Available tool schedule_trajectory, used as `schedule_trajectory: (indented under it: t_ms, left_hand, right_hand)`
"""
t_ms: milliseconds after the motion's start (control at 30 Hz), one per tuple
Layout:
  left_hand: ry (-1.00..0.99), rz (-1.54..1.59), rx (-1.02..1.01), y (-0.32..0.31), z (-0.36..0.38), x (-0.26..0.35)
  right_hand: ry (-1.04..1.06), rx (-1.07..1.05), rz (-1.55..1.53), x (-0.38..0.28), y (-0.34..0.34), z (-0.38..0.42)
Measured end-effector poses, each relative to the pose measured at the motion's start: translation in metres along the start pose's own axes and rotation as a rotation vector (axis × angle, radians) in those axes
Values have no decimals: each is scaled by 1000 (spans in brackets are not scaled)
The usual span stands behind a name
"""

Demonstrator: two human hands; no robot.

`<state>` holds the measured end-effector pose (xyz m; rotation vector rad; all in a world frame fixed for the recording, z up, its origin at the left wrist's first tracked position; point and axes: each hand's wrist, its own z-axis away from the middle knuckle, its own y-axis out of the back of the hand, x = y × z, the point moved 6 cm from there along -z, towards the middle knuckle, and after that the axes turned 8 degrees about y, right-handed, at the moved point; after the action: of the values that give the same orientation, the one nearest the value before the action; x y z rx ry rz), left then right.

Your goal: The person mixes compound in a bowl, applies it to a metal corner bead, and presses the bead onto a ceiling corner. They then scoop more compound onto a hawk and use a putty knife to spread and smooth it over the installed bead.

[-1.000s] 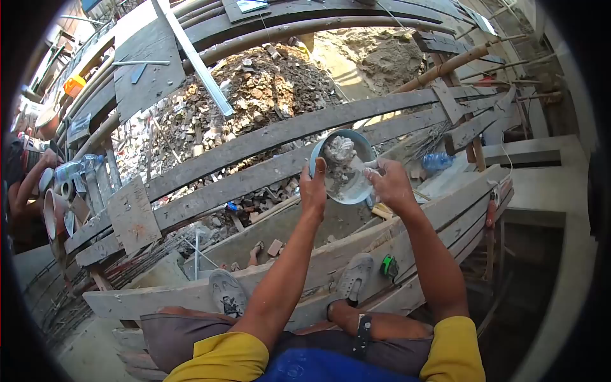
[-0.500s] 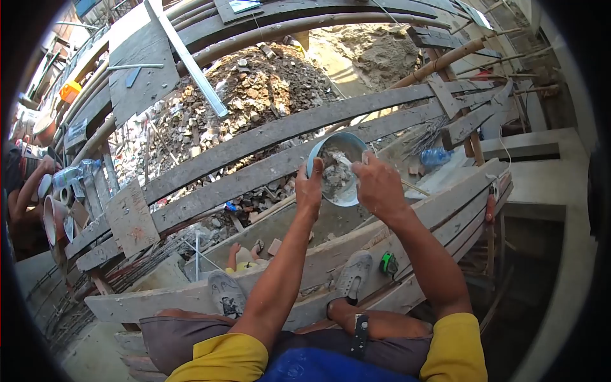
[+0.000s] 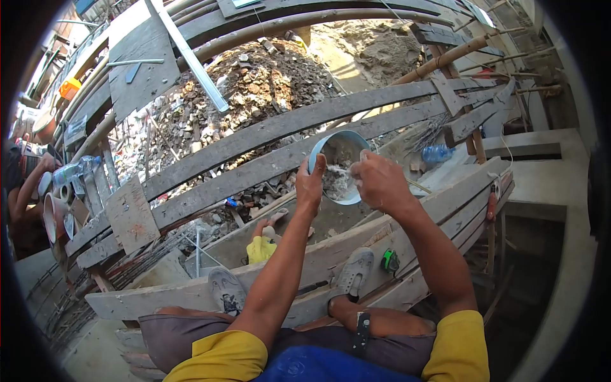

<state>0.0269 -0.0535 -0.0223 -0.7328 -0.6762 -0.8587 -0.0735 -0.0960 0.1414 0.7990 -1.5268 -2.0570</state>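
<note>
1. Several planks [image 3: 159, 296] lie under your feet.
2. The bowl [image 3: 349, 199] tilts, left fingers [image 3: 320, 164] gripping its rim.
3. Its pale mix [image 3: 337, 184] seems mid-stir; more stirring calls for a steady bowl.
4. Right fingers [image 3: 372, 170] curl by the rim, any grip hidden.

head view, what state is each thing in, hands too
bowl: tilted, holding grey mix
left hand: gripping the bowl's edge
right hand: fingers curled by the bowl, grip unclear
tape measure: resting on the planks, no blade showing
bottle at right: lying on its side
shoes: dusted grey
</note>
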Motion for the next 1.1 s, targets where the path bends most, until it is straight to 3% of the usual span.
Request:
schedule_trajectory:
  t_ms: [167,233,267,300,367,433,500,700,800,867,1033,1100]
  left_hand:
    - [-76,-22,0,-6,-3,10]
    - [-40,-12,-26,-1,-8,4]
    - [-3,0,-48,1,-11,0]
    - [-2,1,-46,3,-12,0]
    - [-25,-68,-35,5,-11,-1]
    - [-75,-53,-21,1,-12,3]
    - [-121,-37,-19,-3,-7,7]
    - [-88,-59,-25,4,-9,7]
    - [-103,-70,-24,3,-11,8]
    - [-196,-42,4,1,-11,18]
    - [-157,-79,1,12,-12,16]
    - [-150,-70,12,14,-12,17]
  right_hand:
    - [-96,177,124,9,8,-7]
    - [49,76,116,-9,-3,-7]
    - [22,-92,89,-8,-8,-5]
    - [23,-94,88,-5,-3,-5]
    - [16,157,78,8,22,-1]
    - [-69,149,88,19,26,-10]
    - [-159,-1,133,26,16,-12]
    - [39,-56,57,9,10,2]
    - [-74,107,77,26,19,0]
    - [-118,86,111,29,10,-1]
    - [-95,-85,68,26,-10,10]
    - [-7,193,70,27,14,13]
